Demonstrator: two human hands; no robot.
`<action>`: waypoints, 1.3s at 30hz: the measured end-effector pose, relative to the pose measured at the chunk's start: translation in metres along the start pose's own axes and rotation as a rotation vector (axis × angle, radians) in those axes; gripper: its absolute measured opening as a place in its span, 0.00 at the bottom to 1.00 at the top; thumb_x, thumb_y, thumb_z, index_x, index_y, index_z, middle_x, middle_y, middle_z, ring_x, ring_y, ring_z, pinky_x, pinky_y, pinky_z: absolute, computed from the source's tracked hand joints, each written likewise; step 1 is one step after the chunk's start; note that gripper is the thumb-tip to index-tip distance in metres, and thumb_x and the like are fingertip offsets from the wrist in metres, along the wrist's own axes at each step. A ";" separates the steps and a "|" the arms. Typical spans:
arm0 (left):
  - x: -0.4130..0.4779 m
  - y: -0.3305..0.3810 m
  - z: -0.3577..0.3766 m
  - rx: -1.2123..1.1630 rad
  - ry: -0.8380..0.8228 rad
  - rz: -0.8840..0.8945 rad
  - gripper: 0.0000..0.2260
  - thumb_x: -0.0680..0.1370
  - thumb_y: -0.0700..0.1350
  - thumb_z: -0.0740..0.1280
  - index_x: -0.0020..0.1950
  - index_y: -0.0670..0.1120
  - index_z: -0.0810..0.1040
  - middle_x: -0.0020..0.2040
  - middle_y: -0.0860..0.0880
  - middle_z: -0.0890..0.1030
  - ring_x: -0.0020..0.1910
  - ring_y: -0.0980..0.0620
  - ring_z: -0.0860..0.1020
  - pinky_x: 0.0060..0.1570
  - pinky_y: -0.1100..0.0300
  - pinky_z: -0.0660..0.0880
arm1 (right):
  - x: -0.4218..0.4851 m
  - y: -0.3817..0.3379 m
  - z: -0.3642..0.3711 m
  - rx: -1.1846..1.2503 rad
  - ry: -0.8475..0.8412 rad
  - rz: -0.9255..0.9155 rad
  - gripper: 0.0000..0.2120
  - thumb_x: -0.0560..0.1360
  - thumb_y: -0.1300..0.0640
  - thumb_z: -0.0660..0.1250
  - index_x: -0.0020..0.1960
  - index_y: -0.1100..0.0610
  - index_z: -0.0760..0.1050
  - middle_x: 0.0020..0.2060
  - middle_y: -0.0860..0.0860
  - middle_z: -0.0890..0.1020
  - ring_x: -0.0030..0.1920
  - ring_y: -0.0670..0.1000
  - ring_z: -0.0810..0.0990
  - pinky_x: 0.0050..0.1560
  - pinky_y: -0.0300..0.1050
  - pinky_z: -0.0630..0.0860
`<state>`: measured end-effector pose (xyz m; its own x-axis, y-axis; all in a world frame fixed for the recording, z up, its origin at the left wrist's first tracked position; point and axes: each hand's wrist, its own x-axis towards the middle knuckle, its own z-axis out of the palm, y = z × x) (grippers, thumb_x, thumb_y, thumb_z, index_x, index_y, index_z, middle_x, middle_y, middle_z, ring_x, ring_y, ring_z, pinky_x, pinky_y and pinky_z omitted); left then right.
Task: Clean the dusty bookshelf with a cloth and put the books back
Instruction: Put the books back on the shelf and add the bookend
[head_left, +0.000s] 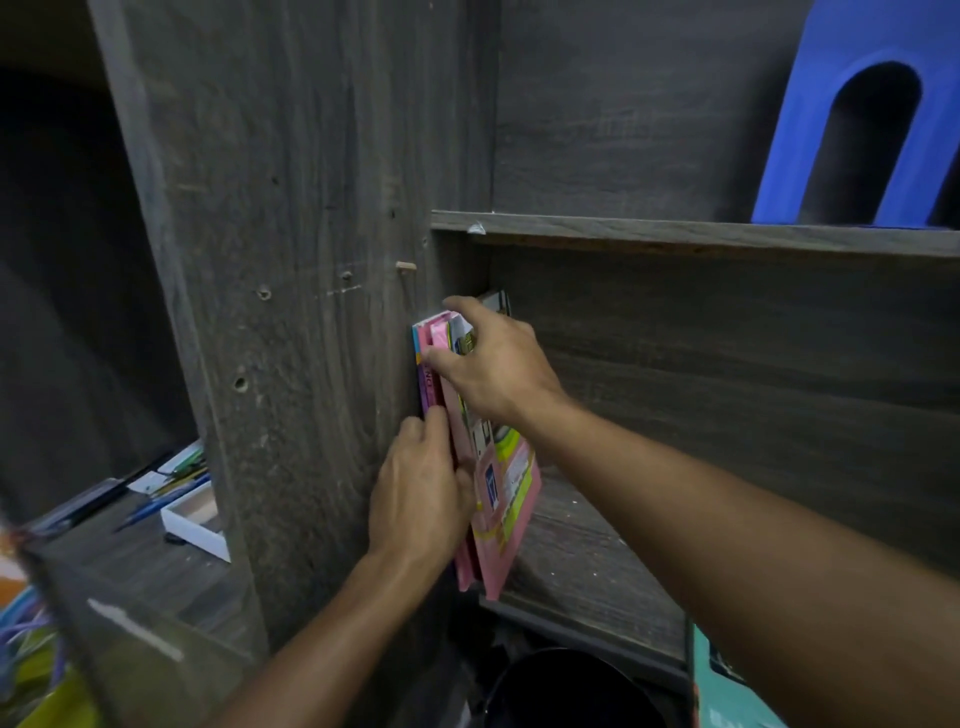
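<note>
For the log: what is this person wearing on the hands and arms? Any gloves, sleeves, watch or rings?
Nothing worn shows. The left hand and right hand are bare, without gloves, and no ring is visible on the fingers in view. The left forearm and right forearm are uncovered up to the frame edge, so no sleeve appears. Neither wrist carries a watch or band.

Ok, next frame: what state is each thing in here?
shelf: light specks on its board.
books: upright against its left wall, jutting past the front edge.
left hand: grips the books' lower spines.
right hand: holds their top corner.
white box: open.
blue stool: stands on the upper shelf.
</note>
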<state>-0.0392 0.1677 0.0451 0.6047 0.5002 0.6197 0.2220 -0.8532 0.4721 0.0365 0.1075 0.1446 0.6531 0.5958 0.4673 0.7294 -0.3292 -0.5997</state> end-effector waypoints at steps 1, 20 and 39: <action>-0.001 -0.002 0.000 -0.009 -0.008 0.014 0.14 0.73 0.40 0.70 0.55 0.44 0.70 0.51 0.46 0.70 0.48 0.43 0.76 0.42 0.53 0.73 | 0.001 0.002 -0.001 -0.002 0.002 0.004 0.27 0.78 0.46 0.68 0.75 0.45 0.65 0.70 0.55 0.71 0.67 0.54 0.72 0.61 0.48 0.72; 0.072 0.017 0.010 -0.209 -0.251 -0.328 0.13 0.75 0.49 0.68 0.58 0.47 0.77 0.50 0.46 0.81 0.46 0.45 0.79 0.43 0.57 0.74 | -0.019 0.028 -0.039 0.053 0.042 0.000 0.22 0.78 0.54 0.63 0.71 0.43 0.68 0.46 0.39 0.74 0.41 0.43 0.80 0.45 0.44 0.81; -0.034 0.018 -0.127 -0.154 0.014 -0.088 0.07 0.76 0.42 0.68 0.52 0.48 0.83 0.35 0.64 0.77 0.36 0.66 0.77 0.36 0.69 0.74 | -0.013 0.001 0.004 0.249 0.045 -0.012 0.14 0.80 0.59 0.61 0.64 0.47 0.71 0.57 0.48 0.77 0.52 0.47 0.79 0.44 0.39 0.79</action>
<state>-0.1526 0.1538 0.1119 0.5771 0.5751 0.5799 0.1533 -0.7737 0.6147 0.0282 0.1019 0.1352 0.6572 0.5634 0.5007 0.6683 -0.1284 -0.7327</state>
